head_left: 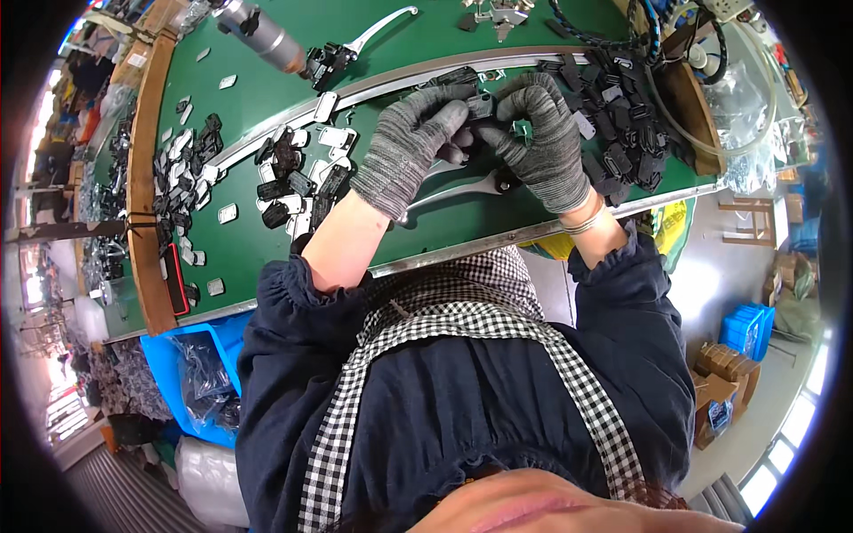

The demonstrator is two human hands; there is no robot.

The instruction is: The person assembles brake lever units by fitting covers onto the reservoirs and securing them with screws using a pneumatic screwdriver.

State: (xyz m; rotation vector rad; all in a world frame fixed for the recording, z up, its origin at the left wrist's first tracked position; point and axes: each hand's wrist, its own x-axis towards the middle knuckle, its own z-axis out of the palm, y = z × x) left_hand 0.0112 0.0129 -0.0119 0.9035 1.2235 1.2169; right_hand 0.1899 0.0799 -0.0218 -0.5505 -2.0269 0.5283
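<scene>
My left hand (409, 147), in a grey knit glove, pinches a small dark rectangular cover (481, 107) between thumb and fingers. Close to its right side is my right hand (548, 142), gloved alike, with thumb and fingers curled together; whatever they hold is too small to make out. Below both hands a silver lever (458, 190) with a dark end piece lies on the green bench top (426, 222), partly covered by the left hand. White-and-black small covers (300, 184) are heaped left of my left hand. Many black pieces (622, 115) pile up beyond my right hand.
An electric screwdriver (262, 37) hangs at the upper left beside another lever assembly (330, 64). A metal rail (382, 82) crosses the bench. Wooden boards (142, 195) edge it. A red-edged phone-like object (175, 280) rests by the left board. A blue bin (164, 364) stands below.
</scene>
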